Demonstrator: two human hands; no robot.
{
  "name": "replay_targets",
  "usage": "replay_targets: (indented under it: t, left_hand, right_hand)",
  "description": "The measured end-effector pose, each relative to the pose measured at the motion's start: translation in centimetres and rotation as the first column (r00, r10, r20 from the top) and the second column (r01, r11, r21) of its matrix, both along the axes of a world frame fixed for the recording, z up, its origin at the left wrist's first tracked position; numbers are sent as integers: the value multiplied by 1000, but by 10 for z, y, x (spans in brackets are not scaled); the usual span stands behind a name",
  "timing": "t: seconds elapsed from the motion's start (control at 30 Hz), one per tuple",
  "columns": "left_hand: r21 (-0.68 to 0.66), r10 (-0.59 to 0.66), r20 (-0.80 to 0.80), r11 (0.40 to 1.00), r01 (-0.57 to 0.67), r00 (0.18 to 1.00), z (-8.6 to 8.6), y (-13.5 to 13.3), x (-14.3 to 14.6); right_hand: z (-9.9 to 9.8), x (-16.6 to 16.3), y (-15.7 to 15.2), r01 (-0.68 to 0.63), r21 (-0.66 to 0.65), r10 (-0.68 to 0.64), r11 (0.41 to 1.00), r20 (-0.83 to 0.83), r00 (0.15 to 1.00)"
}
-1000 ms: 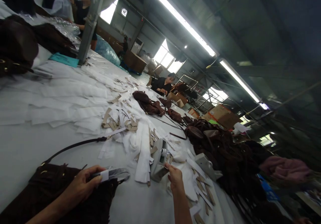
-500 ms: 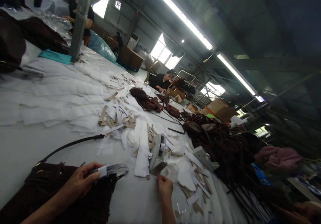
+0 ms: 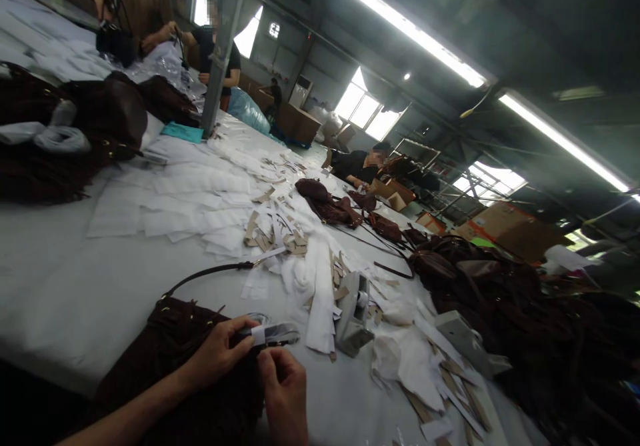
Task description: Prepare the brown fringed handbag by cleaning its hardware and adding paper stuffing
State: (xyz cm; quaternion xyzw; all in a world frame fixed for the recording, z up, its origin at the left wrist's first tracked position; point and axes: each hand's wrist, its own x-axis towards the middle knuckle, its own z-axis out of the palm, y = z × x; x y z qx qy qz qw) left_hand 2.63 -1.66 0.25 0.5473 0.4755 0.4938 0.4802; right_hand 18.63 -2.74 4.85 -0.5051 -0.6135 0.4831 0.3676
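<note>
From the head view, the left hand (image 3: 217, 351) reached across a dark brown bag (image 3: 175, 359) and pinched a strap (image 3: 273, 334) wrapped in white paper — the right hand (image 3: 285, 389) met it, fingertips closed on the wrap. No writing could be read. The white counter (image 3: 75, 286) carried paper strips (image 3: 200, 199) and more bags (image 3: 480, 286) in a dim workshop under tube lights (image 3: 400, 23).

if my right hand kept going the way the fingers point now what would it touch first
Most likely the wrapped strap end that the left hand pinches over the dark brown bag. The right hand points up at it and looks almost in contact, though depth is hard to judge.
</note>
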Motion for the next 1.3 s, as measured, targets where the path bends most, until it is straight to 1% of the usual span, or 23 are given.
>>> replay_targets:
  t: [0.1, 0.23, 0.37, 0.43, 0.5, 0.57, 0.67, 0.73, 0.77, 0.83, 0.9, 0.93, 1.0, 1.07, 1.13, 1.17, 1.23, 1.3]
  left_hand:
    - [25, 21, -4, 999, -21, 1000, -1, -1, 0]
    - [28, 28, -3, 999, -28, 1000, 2, -2, 2]
    - [17, 37, 25, 999, -37, 999, 2, -1, 0]
    - [-23, 18, 56, 1000, -17, 998, 1, 0, -1]
    - [-100, -15, 114, 995, 27, 993, -2, 1, -2]
    - [-170, -38, 189, 983, 71, 981, -3, 3, -1]
    - [-227, -36, 304, 968, 109, 952, 5, 3, 1]
    - [-261, -25, 369, 957, 130, 929, 18, 2, 1]
    - [-275, -13, 400, 952, 133, 916, 26, 1, 1]
    - [-295, 17, 439, 947, 126, 899, 40, -1, -1]
    - [-325, 36, 452, 937, 127, 891, 49, -3, -2]
    - [-341, 39, 453, 931, 132, 891, 51, -3, -2]
    - [-359, 45, 469, 922, 144, 882, 49, -5, 0]
    - [-325, 69, 508, 939, 117, 859, 43, -7, 3]
    - [-263, 73, 518, 962, 78, 852, 36, -10, 8]
    - [-232, 66, 497, 971, 59, 865, 33, -12, 9]
    - [-193, 59, 407, 981, 23, 912, 28, -16, 11]
    - [-204, 96, 352, 979, -23, 931, 24, -21, 13]
  right_hand:
    - [-10, -12, 9, 53, -34, -53, 998, 2, 999]
    - [-28, -14, 16, 112, -88, -111, 990, 16, 994]
    - [-34, -14, 17, 130, -111, -131, 985, 4, 991]
    - [-36, -14, 17, 123, -141, -127, 982, -18, 992]
    - [-39, -15, 16, 136, -172, -140, 976, -13, 990]
    - [-45, -17, 16, 166, -162, -167, 973, 8, 986]
    - [-50, -19, 15, 166, -81, -170, 983, -50, 984]
    - [-48, -19, 14, 142, 5, -141, 990, -66, 988]
    - [-46, -19, 14, 127, 60, -125, 990, -40, 991]
    - [-40, -18, 12, 91, 181, -104, 979, 64, 992]
    - [-34, -16, 10, 41, 275, -92, 960, 175, 980]
    - [-31, -14, 9, 10, 305, -84, 952, 229, 970]
    - [-27, -12, 7, -59, 355, -73, 933, 348, 935]
    - [-24, -8, 5, -123, 434, -105, 892, 465, 879]
    - [-23, -5, 3, -193, 532, -163, 824, 550, 819]
    - [-22, -4, 2, -214, 581, -206, 785, 571, 795]
    - [-21, -2, 0, -204, 659, -303, 724, 570, 764]
    - [-19, -2, -3, -119, 735, -425, 668, 507, 750]
